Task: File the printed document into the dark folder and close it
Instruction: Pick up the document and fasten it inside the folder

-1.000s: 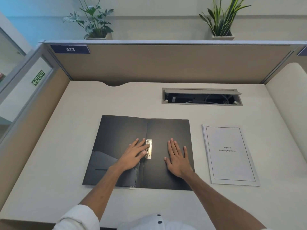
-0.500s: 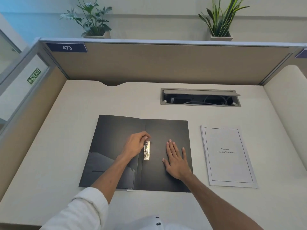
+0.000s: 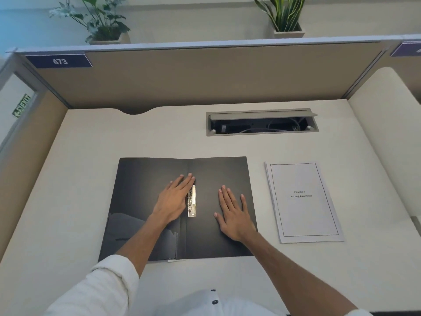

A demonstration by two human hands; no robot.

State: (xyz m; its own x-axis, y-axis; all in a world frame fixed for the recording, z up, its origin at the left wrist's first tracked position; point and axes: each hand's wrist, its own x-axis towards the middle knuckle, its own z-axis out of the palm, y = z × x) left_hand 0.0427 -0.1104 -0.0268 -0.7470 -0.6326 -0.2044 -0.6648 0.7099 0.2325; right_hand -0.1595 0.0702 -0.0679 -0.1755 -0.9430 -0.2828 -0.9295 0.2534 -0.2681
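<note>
The dark folder point(image 3: 141, 192) lies open and flat on the desk in front of me. A metal clip point(image 3: 191, 201) runs along its spine. My left hand point(image 3: 174, 199) rests flat on the left flap just beside the clip, fingers stretched toward the spine. My right hand point(image 3: 234, 213) lies palm down on the right flap, fingers spread. Neither hand holds anything. The printed document point(image 3: 304, 201), a white stapled stack with a framed title page, lies on the desk to the right of the folder, untouched.
A recessed cable tray point(image 3: 262, 122) with its lid up sits in the desk behind the folder. Beige partition walls point(image 3: 205, 76) close the desk at the back and sides. Two potted plants point(image 3: 104, 23) stand on the ledge beyond.
My left hand, curled at the top of the clip half a second ago, has flattened out beside it. My right hand stays pressed on the right flap.
</note>
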